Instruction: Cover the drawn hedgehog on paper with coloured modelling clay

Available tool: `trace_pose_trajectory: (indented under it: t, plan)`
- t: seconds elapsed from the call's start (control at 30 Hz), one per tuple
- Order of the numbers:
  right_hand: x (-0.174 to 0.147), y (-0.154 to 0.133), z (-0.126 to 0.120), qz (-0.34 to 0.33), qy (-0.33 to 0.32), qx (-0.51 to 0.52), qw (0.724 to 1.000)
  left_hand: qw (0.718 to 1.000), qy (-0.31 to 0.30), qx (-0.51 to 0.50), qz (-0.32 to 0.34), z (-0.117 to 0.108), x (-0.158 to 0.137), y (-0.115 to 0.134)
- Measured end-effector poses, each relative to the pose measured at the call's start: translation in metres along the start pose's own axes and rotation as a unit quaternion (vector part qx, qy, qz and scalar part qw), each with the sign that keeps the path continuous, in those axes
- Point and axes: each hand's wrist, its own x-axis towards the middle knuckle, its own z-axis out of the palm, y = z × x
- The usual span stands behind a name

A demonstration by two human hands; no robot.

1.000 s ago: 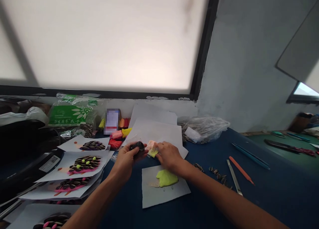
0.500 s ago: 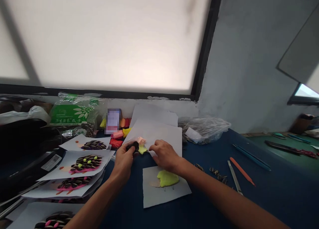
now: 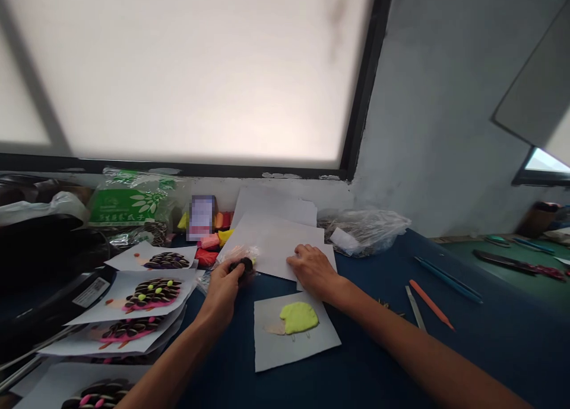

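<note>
My left hand (image 3: 224, 287) is closed on a black lump of modelling clay (image 3: 243, 268), beside crumpled clear plastic wrap (image 3: 249, 253). To its right, my right hand (image 3: 313, 270) rests over white paper sheets (image 3: 271, 243) with its fingers curled in; anything between the fingertips is hidden. Just below my right hand lies a white card (image 3: 298, 352). On it a flat yellow-green clay body (image 3: 299, 318) joins a pale pointed snout, with two small drawn legs underneath.
Finished hedgehog cards (image 3: 151, 293) are stacked at left, near coloured clay packets (image 3: 209, 241) and a green seed bag (image 3: 124, 201). On the right lie an orange tool (image 3: 431, 305), a metal blade (image 3: 415, 308), a blue pen-like tool (image 3: 447, 279) and a clear plastic bag (image 3: 371, 228).
My right hand has moved right, away from my left hand, shifting white paper beneath it and uncovering the yellow-green body. The black lump stays in my left hand; the pink and yellow pieces beside it are less visible.
</note>
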Motion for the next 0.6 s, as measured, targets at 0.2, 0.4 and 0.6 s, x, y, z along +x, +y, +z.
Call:
trace_pose_trajectory:
  t: [0.2,0.4,0.6]
  plan:
    - [-0.017,0.007,-0.007,0.027,0.002,0.011,1.000,0.997,-0.059,0.045,-0.028,0.002,-0.002,-0.004]
    - [-0.029,0.010,-0.008,0.054,-0.038,0.024,0.998,0.992,-0.096,0.080,-0.025,-0.003,0.001,-0.010]
    - [-0.031,0.014,-0.012,0.077,-0.040,0.016,0.996,0.978,-0.177,0.107,-0.003,0.003,-0.009,-0.015]
